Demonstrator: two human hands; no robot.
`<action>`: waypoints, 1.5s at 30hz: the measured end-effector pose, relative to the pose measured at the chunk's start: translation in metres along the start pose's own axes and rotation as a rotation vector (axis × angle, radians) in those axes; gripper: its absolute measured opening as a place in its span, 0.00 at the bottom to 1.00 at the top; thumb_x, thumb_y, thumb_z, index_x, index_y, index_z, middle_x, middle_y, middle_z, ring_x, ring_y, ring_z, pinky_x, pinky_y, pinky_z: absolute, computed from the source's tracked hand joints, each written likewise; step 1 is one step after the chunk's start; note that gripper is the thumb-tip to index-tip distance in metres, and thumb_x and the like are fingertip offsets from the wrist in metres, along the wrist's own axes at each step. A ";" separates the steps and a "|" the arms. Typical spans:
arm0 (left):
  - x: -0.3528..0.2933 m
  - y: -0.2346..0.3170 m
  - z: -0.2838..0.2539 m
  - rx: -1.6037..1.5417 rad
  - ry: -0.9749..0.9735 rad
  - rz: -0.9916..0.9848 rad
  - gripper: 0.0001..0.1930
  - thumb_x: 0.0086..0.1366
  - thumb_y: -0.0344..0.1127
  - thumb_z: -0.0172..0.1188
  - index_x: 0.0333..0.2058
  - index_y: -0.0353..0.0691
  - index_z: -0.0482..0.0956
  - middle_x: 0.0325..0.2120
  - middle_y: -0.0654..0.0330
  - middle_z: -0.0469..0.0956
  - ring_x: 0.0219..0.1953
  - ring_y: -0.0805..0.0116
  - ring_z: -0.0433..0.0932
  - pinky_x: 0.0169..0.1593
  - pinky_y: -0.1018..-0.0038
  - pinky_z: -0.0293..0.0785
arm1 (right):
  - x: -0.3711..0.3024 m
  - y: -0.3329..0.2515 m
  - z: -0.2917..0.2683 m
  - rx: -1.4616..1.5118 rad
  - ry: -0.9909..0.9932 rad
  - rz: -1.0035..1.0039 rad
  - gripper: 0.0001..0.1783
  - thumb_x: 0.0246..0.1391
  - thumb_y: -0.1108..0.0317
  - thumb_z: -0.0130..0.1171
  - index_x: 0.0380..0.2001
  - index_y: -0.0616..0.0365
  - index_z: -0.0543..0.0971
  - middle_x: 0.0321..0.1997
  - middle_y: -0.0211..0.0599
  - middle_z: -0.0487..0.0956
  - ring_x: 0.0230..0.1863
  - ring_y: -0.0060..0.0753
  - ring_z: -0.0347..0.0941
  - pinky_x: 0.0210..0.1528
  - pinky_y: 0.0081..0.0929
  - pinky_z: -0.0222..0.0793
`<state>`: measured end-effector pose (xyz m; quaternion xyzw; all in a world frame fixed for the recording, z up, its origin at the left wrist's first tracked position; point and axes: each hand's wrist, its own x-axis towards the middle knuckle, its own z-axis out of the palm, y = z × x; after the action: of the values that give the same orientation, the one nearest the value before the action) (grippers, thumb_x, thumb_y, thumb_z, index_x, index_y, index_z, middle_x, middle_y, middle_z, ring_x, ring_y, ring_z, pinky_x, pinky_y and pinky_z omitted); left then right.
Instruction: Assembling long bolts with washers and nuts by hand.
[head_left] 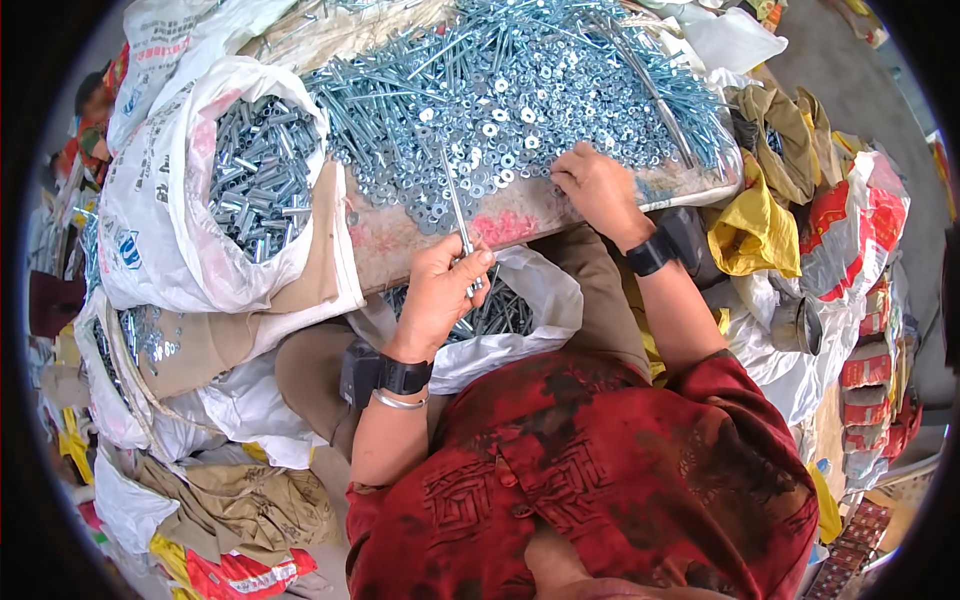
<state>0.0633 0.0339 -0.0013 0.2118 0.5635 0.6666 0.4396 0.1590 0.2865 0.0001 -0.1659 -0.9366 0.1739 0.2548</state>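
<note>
My left hand [440,290] is closed around a long thin metal bolt [455,190], whose shaft points up and away over the table's near edge. Shorter metal pieces show between the fingers, but I cannot make out their kind. To the right, my right hand [598,188] is at the near edge of a heap of small washers [490,130] and nuts, with its fingertips pinched together. Whatever those fingertips hold, if anything, is hidden. Long silvery bolts [400,80] lie piled behind and beside the washers.
A white woven sack [150,230] full of metal sleeves [255,180] stands at the left. Below the worktop's cloth-covered edge [390,235], another white sack [555,300] holding metal rods sits between my legs. Yellow and red sacks [755,235] crowd the right side.
</note>
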 end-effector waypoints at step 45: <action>-0.007 -0.012 0.015 1.218 -0.035 0.468 0.10 0.61 0.41 0.61 0.32 0.41 0.73 0.21 0.49 0.76 0.29 0.44 0.77 0.33 0.53 0.70 | -0.043 -0.036 -0.068 1.101 -0.421 0.260 0.04 0.63 0.73 0.56 0.38 0.62 0.75 0.25 0.29 0.76 0.24 0.18 0.74 0.25 0.16 0.71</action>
<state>0.0830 0.0362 -0.0063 0.5508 0.7722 0.3027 0.0932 0.2227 0.2538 0.0515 -0.0847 -0.7113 0.6921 0.0892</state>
